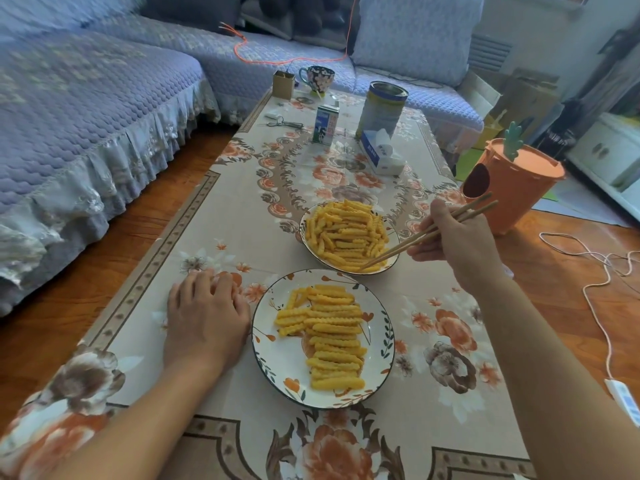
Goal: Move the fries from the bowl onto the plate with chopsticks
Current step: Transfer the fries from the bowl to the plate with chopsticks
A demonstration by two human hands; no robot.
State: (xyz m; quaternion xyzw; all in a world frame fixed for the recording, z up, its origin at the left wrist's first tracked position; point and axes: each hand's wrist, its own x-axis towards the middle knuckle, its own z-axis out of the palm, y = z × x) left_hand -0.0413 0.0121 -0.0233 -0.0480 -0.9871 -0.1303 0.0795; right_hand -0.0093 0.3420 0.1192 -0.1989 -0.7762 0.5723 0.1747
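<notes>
Nearest on the counter [214,209]: left hand [204,320] flat, fingers spread, beside plate [263,344] of fries [329,336]. Beyond: right hand [457,240] pinching chopsticks [408,241], tips in fries-filled bowl [393,263]. Farther: tissue box [379,152], milk carton [325,124], tin [381,109], mug [317,77].

Person, two arms in view: left hand [204,317] and right hand [457,244] bare; both forearms bare, no sleeves visible; no rings, watch or bracelets visible.
</notes>
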